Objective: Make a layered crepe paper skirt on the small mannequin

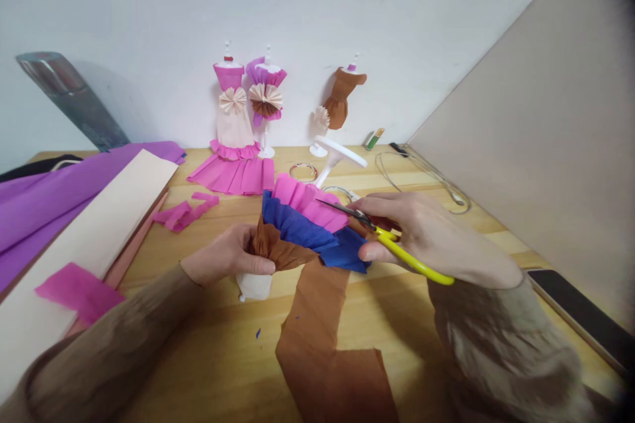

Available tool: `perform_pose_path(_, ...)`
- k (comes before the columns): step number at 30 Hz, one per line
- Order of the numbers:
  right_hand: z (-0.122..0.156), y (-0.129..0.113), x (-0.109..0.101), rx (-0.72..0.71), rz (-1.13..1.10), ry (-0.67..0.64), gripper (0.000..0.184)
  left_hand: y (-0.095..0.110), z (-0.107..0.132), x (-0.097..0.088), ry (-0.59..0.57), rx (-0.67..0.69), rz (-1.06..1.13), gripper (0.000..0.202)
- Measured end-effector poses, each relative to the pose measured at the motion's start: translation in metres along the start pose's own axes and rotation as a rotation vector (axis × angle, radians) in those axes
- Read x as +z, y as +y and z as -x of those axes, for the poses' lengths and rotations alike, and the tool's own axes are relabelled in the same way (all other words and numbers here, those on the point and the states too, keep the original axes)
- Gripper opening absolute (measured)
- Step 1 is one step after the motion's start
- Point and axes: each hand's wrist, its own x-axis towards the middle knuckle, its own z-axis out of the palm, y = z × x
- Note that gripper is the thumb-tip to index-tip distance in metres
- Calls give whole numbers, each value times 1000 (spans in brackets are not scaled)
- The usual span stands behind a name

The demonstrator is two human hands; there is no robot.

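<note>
Ruffled dress and yellow-handled scissors occupy both hands.

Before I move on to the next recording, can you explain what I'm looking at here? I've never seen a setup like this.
There is no machine here: a person works with two bare hands, and the single picture comes from a camera worn on their head, looking forward and down. The left hand holds a small dress form in brown, blue and pink layers, tipped over so that its white base points away. The right hand holds yellow-handled scissors, blades over the pink layer; I cannot tell whether they touch it. On the wooden table lie a long brown strip, pink scraps at the left and a phone at the right. Other dressed forms stand at the back.
</note>
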Motion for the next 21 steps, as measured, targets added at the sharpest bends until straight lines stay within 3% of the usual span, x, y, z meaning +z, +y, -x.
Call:
perform_pose_path(4, 0, -2, 1, -1, 12, 14, 66, 0, 0, 1, 22, -71, 90, 44)
perform_pose_path(21, -1, 0, 2, 17, -2, 27, 70, 5, 0, 2, 56, -98, 65, 46)
